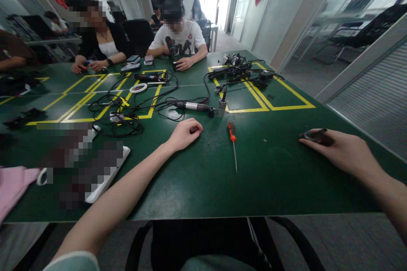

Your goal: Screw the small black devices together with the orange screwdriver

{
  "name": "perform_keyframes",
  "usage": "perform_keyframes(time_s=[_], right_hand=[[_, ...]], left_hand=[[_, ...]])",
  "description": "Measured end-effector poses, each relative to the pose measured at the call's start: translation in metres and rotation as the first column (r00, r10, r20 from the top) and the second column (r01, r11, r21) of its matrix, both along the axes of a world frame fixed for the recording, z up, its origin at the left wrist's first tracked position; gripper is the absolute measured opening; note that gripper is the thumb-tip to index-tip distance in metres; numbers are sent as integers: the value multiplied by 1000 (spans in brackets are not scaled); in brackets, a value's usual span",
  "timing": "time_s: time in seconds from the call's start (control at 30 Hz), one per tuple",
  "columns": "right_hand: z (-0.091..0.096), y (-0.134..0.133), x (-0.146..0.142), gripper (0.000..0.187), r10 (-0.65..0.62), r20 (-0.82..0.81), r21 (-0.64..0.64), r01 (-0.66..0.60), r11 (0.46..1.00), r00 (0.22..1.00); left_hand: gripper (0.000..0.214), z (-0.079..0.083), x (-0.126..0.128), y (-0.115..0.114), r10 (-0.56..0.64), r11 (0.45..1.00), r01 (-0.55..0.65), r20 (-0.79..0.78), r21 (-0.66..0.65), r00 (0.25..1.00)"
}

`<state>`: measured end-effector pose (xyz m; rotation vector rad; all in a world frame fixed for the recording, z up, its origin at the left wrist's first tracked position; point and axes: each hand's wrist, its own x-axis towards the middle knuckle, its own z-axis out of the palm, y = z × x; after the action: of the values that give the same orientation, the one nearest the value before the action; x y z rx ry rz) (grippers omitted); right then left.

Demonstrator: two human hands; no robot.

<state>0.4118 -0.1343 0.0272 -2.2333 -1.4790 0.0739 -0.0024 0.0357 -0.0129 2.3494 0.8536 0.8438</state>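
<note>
My left hand (185, 134) rests on the green table with its fingers curled closed. A small dark patch shows between thumb and fingers, too small to name. Off to the right, my right hand (348, 152) is closed around a dark, shiny-edged object (314, 134), low over the tabletop; its kind cannot be made out. Between the hands lies a screwdriver (232, 132) with an orange and black handle, its thin shaft toward me. Just beyond my left hand are a silver and black electric screwdriver (193, 106) with a cord and a small clear container (221, 108) holding bits or tools.
Tangled black cables (124, 112) and a white ring (138, 88) lie ahead on the left. More cabled tools (235, 70) are heaped at the back right. A white-edged tray or device (108, 178) lies beside my left forearm. Two people sit across the table (280, 186).
</note>
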Motion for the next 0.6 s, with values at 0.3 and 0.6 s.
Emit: perform_keyframes(time_s=[0.3, 0.6], right_hand=[[0, -45, 40, 68, -401, 14, -118, 400, 909, 916], [1, -47, 28, 69, -344, 13, -91, 344, 935, 939]], left_hand=[[11, 3, 3, -9, -14, 1000, 14, 11, -21, 1000], [16, -1, 17, -28, -250, 954, 272, -173, 123, 953]])
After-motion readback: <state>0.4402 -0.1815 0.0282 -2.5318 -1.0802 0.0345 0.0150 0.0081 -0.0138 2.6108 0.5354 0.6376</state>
